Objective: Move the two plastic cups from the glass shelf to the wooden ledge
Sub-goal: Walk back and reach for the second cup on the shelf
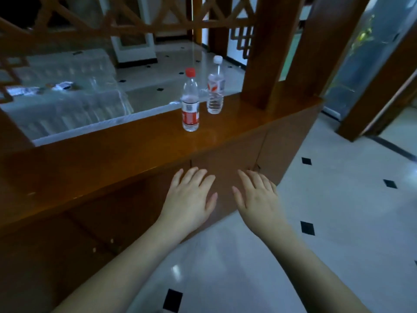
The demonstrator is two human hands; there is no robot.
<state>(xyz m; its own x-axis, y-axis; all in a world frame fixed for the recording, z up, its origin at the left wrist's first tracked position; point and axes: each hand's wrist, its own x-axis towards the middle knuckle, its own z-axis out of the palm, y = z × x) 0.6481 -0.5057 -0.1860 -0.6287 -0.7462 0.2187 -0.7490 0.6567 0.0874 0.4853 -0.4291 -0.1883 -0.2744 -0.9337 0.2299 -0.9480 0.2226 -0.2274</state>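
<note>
Two clear plastic water bottles stand upright on the wooden ledge (140,141): one with a red cap and red label (190,100), one with a white cap (216,85) just behind it to the right. No cups show anywhere, and I cannot make out a glass shelf with cups on it. My left hand (189,199) and my right hand (257,197) hover side by side, palms down and fingers spread, in front of the cabinet face below the ledge. Both hold nothing.
A thick wooden post (268,48) rises from the ledge at the right, with lattice woodwork (126,21) above. Behind the ledge lies a glass pane (90,102) showing a sofa under plastic. White floor tiles with black diamonds (338,199) spread to the right.
</note>
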